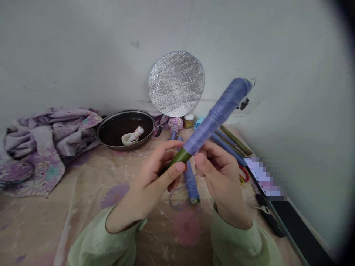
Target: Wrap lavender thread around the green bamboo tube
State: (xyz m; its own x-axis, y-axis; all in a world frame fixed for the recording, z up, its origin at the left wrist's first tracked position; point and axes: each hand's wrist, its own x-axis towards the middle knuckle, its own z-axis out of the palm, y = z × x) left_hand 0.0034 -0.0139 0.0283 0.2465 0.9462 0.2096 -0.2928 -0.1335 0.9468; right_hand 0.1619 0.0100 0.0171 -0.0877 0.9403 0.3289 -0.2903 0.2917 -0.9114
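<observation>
My left hand point(146, 184) is closed round the bare green lower end of a stick point(219, 114) that slants up to the right. Purple-blue thread is wound tightly over the stick's upper length. My right hand point(224, 181) is closed at the lower edge of the winding, thumb and fingers pinching the thread. A loose loop of thread point(170, 201) hangs between my hands. On the table beneath lies another thread-wrapped stick point(191, 186), partly hidden by my hands and the held stick.
A black pan point(111, 146) holds a white cup point(128, 139) with a paper roll point(138, 132). Floral cloth point(41, 147) is heaped at left. A silver disc point(177, 83) leans against the wall. Red-handled scissors point(244, 173), a phone point(263, 177) and a box cutter point(273, 221) lie at right.
</observation>
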